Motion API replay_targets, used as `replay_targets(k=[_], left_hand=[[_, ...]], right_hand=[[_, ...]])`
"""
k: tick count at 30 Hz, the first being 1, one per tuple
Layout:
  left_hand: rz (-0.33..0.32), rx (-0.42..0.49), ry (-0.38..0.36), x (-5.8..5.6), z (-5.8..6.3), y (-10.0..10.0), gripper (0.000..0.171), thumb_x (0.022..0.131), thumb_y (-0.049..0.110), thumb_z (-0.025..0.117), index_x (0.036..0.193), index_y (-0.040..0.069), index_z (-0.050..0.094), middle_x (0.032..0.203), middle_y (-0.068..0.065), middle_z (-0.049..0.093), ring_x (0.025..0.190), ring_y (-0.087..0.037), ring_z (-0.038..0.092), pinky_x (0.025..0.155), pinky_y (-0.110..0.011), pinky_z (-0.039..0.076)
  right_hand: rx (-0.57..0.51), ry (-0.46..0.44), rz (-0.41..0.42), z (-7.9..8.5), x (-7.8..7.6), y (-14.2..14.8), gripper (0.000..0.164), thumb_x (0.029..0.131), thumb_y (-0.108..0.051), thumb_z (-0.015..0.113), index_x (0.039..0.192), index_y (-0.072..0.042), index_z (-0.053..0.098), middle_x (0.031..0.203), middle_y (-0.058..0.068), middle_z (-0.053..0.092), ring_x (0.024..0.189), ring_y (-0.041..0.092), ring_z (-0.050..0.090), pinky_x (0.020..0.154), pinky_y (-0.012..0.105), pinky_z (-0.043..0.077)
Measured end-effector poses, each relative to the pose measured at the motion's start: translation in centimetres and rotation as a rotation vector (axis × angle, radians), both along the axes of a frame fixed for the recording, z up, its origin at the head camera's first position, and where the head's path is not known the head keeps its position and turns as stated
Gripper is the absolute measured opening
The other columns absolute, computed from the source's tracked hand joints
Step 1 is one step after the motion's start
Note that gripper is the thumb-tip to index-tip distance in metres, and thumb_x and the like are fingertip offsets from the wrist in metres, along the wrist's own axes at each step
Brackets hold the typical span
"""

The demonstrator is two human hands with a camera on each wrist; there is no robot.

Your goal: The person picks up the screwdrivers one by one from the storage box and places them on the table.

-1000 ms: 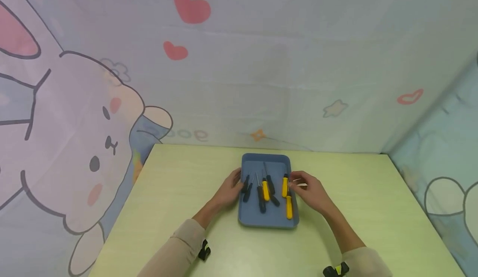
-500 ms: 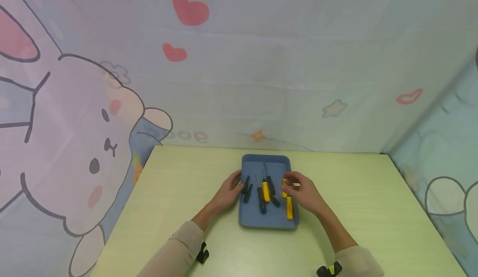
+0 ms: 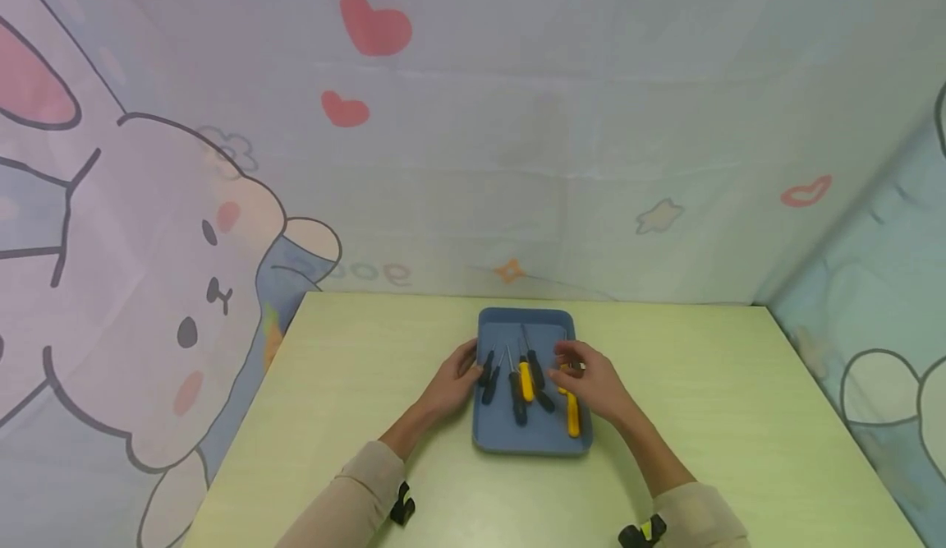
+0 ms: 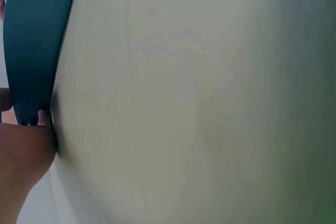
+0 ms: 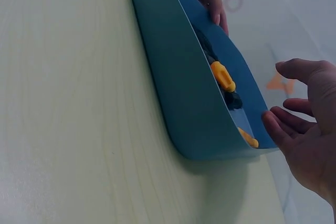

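Note:
A blue-grey plastic tray (image 3: 497, 433) lies on the table with several screwdrivers in it. My left hand (image 3: 449, 384) grips its left wall, thumb over the rim; in the left wrist view the same hand (image 4: 23, 156) is at the tray's side wall (image 4: 37, 51). Over the right side hovers my right hand (image 3: 600, 385), fingers spread and loosely bent, as the right wrist view shows of that hand (image 5: 315, 150). Below it lies a yellow-handled screwdriver (image 3: 572, 416); another yellow one is partly hidden by the fingers. Black-handled screwdrivers (image 3: 518, 404) and a yellow-black screwdriver (image 3: 526, 381) lie mid-tray.
The pale yellow-green table (image 3: 332, 367) extends to both sides of the tray. Behind its back edge hangs a cloth backdrop (image 3: 473, 162) printed with a rabbit and hearts. Another cloth panel (image 3: 887, 285) stands along the right side.
My right hand has moved left from the tray's right rim to over the yellow screwdrivers, covering part of the upper one. My left hand stays at the left wall.

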State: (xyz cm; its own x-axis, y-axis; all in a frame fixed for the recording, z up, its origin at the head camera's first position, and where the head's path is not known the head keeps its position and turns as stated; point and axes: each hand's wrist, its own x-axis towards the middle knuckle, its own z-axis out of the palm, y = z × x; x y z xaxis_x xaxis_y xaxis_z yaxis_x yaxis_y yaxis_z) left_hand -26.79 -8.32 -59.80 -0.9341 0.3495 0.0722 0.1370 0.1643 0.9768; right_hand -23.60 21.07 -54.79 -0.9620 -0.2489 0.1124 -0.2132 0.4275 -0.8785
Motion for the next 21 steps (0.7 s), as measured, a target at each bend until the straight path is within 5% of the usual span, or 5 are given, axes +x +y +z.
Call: replay_targets(k=[8,14,21], left_hand=[[-0.005,0.001,-0.001,-0.1,0.0,0.1,0.058,0.11,0.002,0.046,0.163,-0.009,0.025,0.168,-0.028,0.029,0.156,-0.04,0.03,0.129,-0.048,0.026],[-0.005,-0.009,0.004,0.1,0.3,0.1,0.057,0.11,0.001,0.046,0.163,-0.009,0.025,0.168,-0.028,0.029,0.156,-0.04,0.03,0.129,-0.047,0.026],[0.004,-0.011,0.008,0.1,0.0,0.0,0.057,0.11,0.0,0.046,0.162,-0.009,0.026,0.168,-0.029,0.03,0.156,-0.041,0.031,0.128,-0.049,0.027]], right_hand=[[0.011,0.0,-0.014,-0.3,-0.2,-0.5,0.059,0.097,-0.018,0.08,0.144,0.007,0.056,0.136,0.028,0.064,0.119,0.039,0.066,0.102,0.05,0.058],[0.002,-0.025,-0.02,-0.5,-0.3,-0.9,0.059,0.096,-0.017,0.08,0.145,0.006,0.055,0.139,0.027,0.063,0.121,0.04,0.066,0.089,0.039,0.064],[0.023,0.005,-0.047,-0.9,-0.4,-1.2,0.047,0.096,-0.016,0.08,0.135,0.005,0.063,0.129,0.023,0.069,0.113,0.034,0.071,0.097,0.042,0.061]])
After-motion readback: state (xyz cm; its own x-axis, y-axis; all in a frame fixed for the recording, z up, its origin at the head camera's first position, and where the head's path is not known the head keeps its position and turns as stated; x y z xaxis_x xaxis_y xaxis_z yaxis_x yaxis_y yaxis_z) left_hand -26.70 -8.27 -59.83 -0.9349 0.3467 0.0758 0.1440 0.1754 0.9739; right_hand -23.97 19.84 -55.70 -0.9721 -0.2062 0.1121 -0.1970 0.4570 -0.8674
